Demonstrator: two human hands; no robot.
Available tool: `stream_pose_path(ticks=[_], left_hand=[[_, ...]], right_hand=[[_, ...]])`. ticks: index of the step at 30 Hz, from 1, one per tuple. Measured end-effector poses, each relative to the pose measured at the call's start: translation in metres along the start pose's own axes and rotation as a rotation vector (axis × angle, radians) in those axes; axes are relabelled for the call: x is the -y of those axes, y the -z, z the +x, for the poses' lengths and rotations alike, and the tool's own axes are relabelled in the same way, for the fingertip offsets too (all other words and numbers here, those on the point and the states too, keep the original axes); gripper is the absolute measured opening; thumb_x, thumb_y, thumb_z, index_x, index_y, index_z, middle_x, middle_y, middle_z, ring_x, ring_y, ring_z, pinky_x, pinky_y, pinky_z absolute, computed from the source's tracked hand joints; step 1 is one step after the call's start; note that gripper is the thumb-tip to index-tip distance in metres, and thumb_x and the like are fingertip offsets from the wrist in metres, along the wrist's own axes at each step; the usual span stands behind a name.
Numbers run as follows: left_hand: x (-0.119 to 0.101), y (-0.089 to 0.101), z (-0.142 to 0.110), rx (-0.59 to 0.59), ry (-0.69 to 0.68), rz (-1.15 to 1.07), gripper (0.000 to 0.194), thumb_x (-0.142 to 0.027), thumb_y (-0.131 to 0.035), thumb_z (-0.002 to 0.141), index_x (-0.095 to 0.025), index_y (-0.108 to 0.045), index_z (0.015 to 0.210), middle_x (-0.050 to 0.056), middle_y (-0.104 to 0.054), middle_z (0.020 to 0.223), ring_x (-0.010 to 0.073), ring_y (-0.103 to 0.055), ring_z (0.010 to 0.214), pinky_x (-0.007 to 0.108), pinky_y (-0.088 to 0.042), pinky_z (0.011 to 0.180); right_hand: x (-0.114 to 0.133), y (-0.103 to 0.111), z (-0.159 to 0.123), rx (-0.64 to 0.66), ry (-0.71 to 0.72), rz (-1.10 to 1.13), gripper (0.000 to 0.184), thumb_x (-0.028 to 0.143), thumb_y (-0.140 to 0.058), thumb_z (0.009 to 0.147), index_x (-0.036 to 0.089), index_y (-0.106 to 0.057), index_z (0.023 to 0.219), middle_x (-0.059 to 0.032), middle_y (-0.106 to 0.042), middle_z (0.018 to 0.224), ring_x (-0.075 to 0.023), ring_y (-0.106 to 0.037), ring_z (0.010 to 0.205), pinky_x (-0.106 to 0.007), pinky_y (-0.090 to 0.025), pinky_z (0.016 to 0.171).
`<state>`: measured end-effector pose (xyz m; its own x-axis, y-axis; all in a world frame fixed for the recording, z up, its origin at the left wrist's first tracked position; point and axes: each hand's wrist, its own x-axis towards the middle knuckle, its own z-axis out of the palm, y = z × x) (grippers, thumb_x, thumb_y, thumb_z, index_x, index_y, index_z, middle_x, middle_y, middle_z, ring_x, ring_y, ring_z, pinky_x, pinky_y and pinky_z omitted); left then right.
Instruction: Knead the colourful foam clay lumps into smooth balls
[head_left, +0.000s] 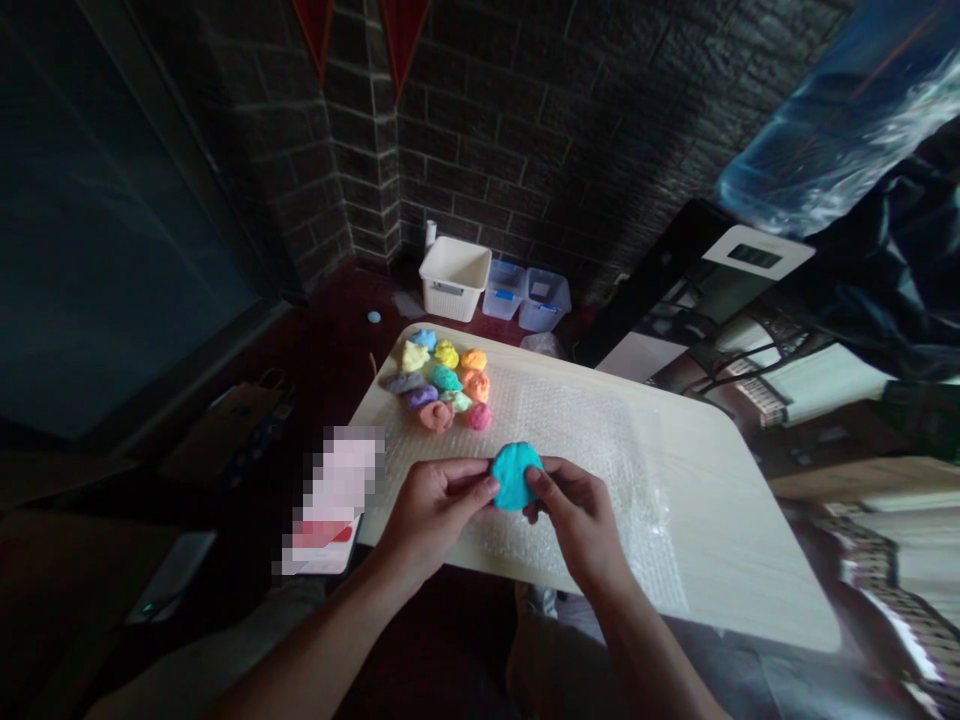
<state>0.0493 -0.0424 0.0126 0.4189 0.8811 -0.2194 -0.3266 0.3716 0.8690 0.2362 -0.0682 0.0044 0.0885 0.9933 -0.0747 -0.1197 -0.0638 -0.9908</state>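
Observation:
A flattened, roundish piece of turquoise modelling clay (514, 476) is held up between my two hands, over the near part of the table. My left hand (444, 500) pinches its left edge, thumb in front and fingers behind. On the other side my right hand (579, 505) grips it, with the thumb pressed on its face. Beyond the hands, several lumps of coloured clay (445, 378) lie in a cluster at the table's far left, among them a pink lump (478, 416) and a reddish-brown lump (436, 416). The fingertips behind the turquoise piece are mostly hidden.
Bubble wrap (570, 420) covers part of the pale wooden table (735, 500). On the floor behind stand a white basket (455, 285) and two clear plastic bins (542, 300). A dark water dispenser (660, 290) rises at the right. A partly blurred-out screen (334, 500) sits by the left edge.

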Motion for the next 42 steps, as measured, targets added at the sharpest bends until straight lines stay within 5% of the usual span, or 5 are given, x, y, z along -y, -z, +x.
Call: stream_pose_path(ticks=[11, 21, 27, 33, 42], left_hand=[[0.015, 0.006, 0.005, -0.067, -0.166, 0.11, 0.03, -0.042, -0.078, 0.091, -0.019, -0.074, 0.11, 0.009, -0.08, 0.105, 0.0238, -0.078, 0.091, 0.035, -0.063, 0.083], [0.009, 0.004, 0.001, -0.095, -0.156, 0.068, 0.03, -0.04, -0.077, 0.092, -0.025, -0.075, 0.118, 0.007, -0.075, 0.111, 0.024, -0.069, 0.102, 0.034, -0.055, 0.089], [0.006, -0.002, 0.002, -0.222, -0.091, -0.219, 0.051, -0.032, -0.091, 0.076, -0.022, -0.069, 0.121, 0.005, -0.071, 0.103, 0.0195, -0.067, 0.093, 0.03, -0.054, 0.082], [0.002, -0.007, -0.006, 0.003, 0.034, -0.02, 0.029, -0.026, -0.086, 0.077, -0.016, -0.078, 0.104, 0.005, -0.073, 0.092, 0.0187, -0.065, 0.085, 0.029, -0.051, 0.075], [0.009, -0.009, -0.012, 0.039, 0.022, 0.068, 0.04, -0.023, -0.079, 0.082, -0.019, -0.069, 0.12, 0.007, -0.074, 0.105, 0.022, -0.066, 0.097, 0.032, -0.051, 0.081]], right_hand=[[0.004, -0.008, -0.008, 0.06, 0.189, -0.21, 0.023, 0.035, -0.079, 0.093, 0.021, -0.08, 0.11, -0.0045, -0.075, 0.085, -0.0151, -0.066, 0.069, -0.028, -0.057, 0.064], [0.014, -0.008, -0.018, 0.141, 0.564, -0.571, 0.059, 0.016, -0.071, 0.096, 0.032, -0.057, 0.151, -0.0025, -0.072, 0.094, -0.0166, -0.068, 0.076, -0.034, -0.059, 0.072], [0.012, -0.009, -0.017, 0.144, 0.479, -0.482, 0.051, 0.021, -0.074, 0.096, 0.031, -0.062, 0.144, -0.0033, -0.072, 0.097, -0.018, -0.068, 0.078, -0.033, -0.059, 0.069], [0.011, -0.007, -0.019, 0.281, 0.421, -0.564, 0.118, 0.041, -0.099, 0.069, 0.034, -0.031, 0.166, -0.0147, -0.042, 0.159, -0.0357, -0.053, 0.139, -0.051, -0.054, 0.111], [0.014, -0.015, -0.017, 0.364, 0.374, -0.63, 0.092, 0.028, -0.096, 0.072, 0.029, -0.051, 0.153, -0.0139, -0.049, 0.154, -0.0351, -0.05, 0.143, -0.053, -0.048, 0.118]])
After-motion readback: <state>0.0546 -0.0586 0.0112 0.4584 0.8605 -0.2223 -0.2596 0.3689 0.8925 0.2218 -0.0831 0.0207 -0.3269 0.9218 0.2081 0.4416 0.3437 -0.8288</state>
